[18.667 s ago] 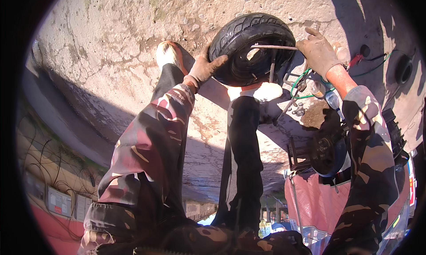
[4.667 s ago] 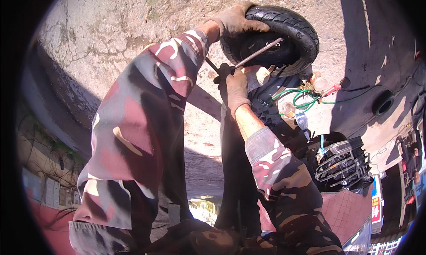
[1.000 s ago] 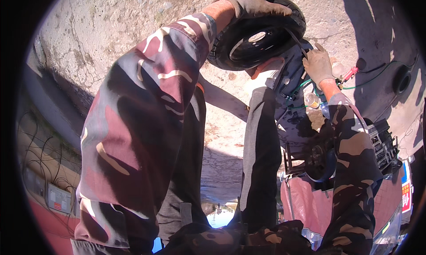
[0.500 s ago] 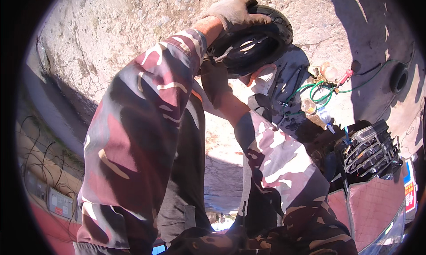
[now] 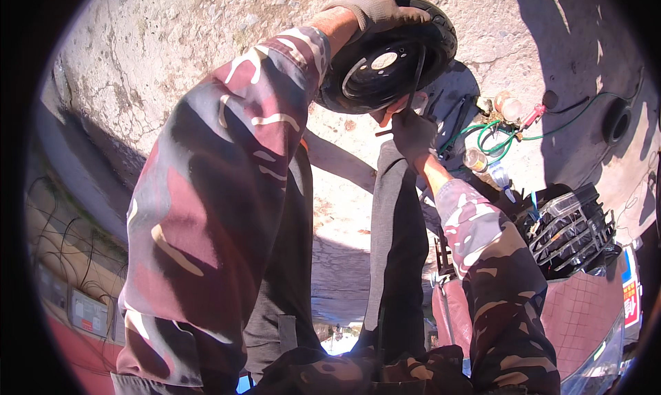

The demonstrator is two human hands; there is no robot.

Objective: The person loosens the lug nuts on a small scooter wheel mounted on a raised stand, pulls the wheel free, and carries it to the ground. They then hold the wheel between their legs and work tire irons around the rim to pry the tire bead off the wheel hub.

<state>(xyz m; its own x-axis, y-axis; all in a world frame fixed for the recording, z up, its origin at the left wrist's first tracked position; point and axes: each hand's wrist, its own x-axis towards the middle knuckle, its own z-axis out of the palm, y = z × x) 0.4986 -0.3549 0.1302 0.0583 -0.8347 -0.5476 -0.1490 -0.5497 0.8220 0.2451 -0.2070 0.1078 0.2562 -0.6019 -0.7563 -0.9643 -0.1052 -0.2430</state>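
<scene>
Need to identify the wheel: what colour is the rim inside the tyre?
Black, like the tyre around the rim; seen in the head view.

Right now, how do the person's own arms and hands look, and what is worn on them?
Both arms wear long camouflage sleeves with patches of maroon, dark green, grey and pale cream. The left hand wears a tan-grey fabric work glove, worn and dusty. The right hand wears a darker, grimy glove of a similar kind. No watch or markings are visible.
</scene>
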